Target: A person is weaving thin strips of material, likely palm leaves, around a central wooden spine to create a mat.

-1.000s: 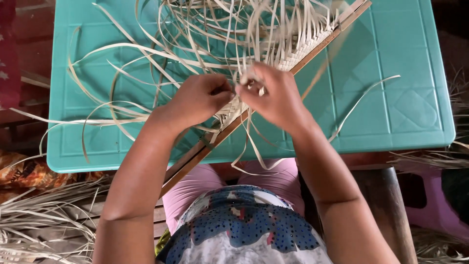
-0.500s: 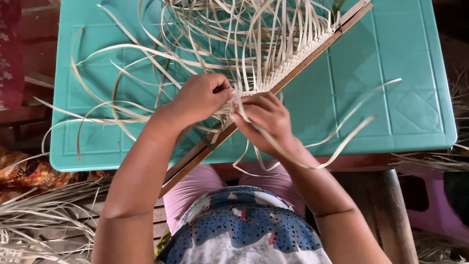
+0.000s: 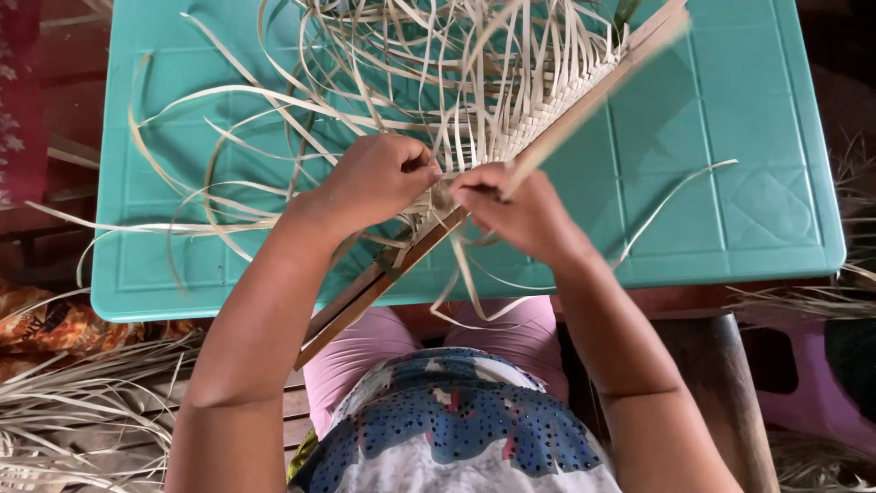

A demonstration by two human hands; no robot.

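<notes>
My left hand (image 3: 379,178) sits just left of the frame's centre, its fingers curled shut on the pale strips at the near end of the woven strip band (image 3: 538,114). My right hand (image 3: 516,210) lies just beside it, a little lower and to the right, with thumb and fingers pinched together on one thin strip right where it meets the weave. The two hands almost touch, and the point they work at lies between them, against the wooden slat (image 3: 401,265).

The slat runs diagonally, from the lower left near my lap up past both hands to the upper right corner of the frame. The finished weave hugs its upper side, starting at my fingertips and stretching away to the upper right. So the woven part lies above and to the right of my hands, while the bare slat sticks out below and to the left of them.

The loose strips (image 3: 301,100) fan out from the weave over the upper left and top of the turquoise surface (image 3: 730,137), curling and crossing one another. A few hang over its near edge below my right hand, and one arcs off to the right.

Dry leaf bundles (image 3: 82,402) lie on the floor at lower left.
</notes>
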